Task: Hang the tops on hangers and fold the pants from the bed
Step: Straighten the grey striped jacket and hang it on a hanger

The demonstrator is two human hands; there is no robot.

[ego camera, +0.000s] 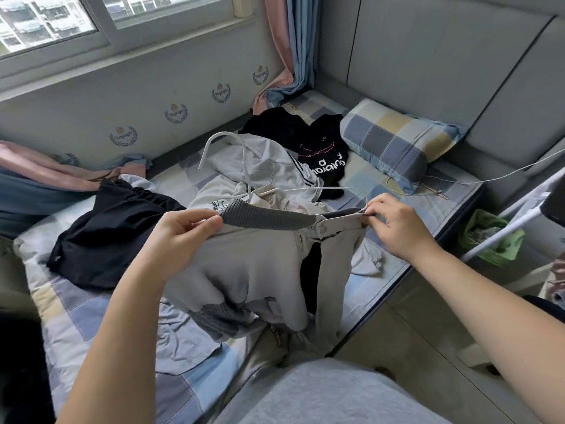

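Two ends of the ribbed waistband [269, 217] are pinched, one by left hand [183, 237] fingers, one by right hand [397, 231] fingers; grey pants [244, 270] are held above the bed [76, 316].

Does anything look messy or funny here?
Yes. The grey pants hang with the fly undone. A white hanger lies loose on a crumpled hoodie, and a black shirt is bunched by the pillow.

A checked pillow [394, 142] lies against the grey padded headboard [443, 56]. A pink and blue curtain [290, 47] hangs in the corner beside the window [61, 19]. Crest emblems [175, 113] dot the wall below it. A white cable [489, 179] trails past the pillow, and a green bag [489, 237] sits lower right.
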